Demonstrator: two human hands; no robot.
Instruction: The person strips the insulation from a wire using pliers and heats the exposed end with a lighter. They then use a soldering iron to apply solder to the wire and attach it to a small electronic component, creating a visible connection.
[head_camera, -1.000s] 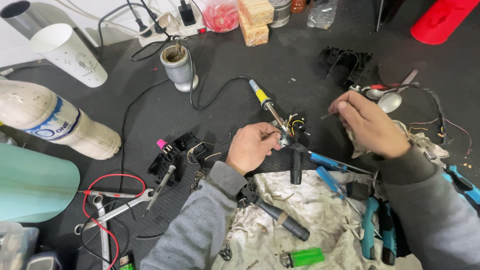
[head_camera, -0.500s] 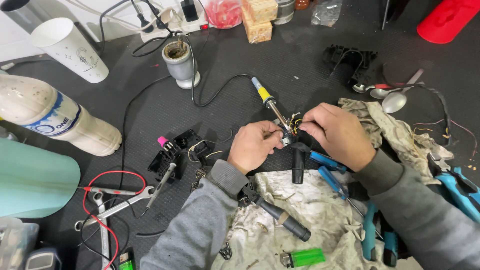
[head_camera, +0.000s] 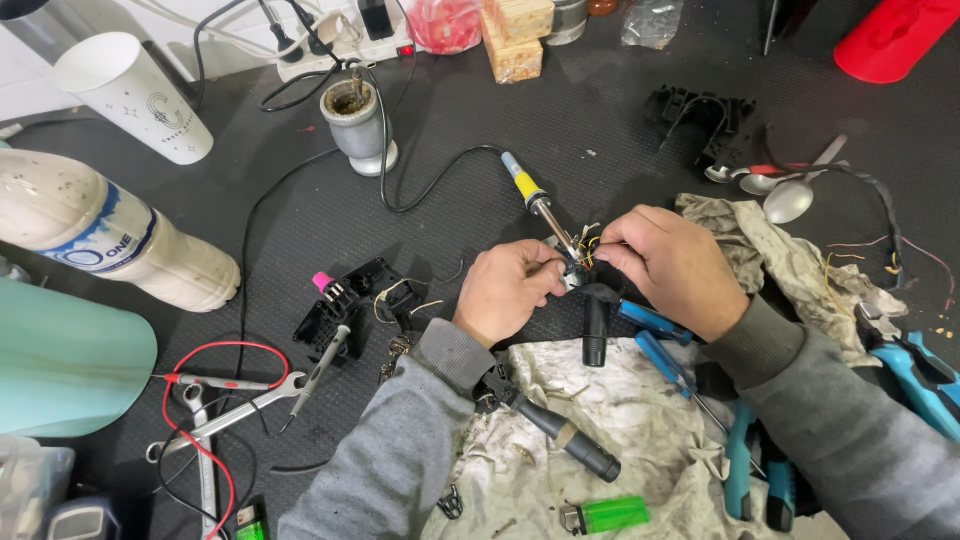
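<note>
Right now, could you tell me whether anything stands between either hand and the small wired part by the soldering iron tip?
Nothing visible does. The left hand and the right hand both pinch the small wired part directly, and the soldering iron lies with its tip right at that part.

The soldering iron (head_camera: 540, 212) runs from behind down to the fingers of both hands, the left hand (head_camera: 508, 290) and right hand (head_camera: 668, 268) meeting at its tip over a small wired part (head_camera: 580, 250). Just before the fingers stands a black cylinder (head_camera: 596, 330), with a rag (head_camera: 620, 420) and lighter (head_camera: 604, 515) nearer the person. Left of the fingers lie a connector (head_camera: 345, 300), wrench (head_camera: 235, 410) and bottle (head_camera: 110, 240); right lie spoons (head_camera: 790, 195); behind stands a cup (head_camera: 358, 125).
</note>
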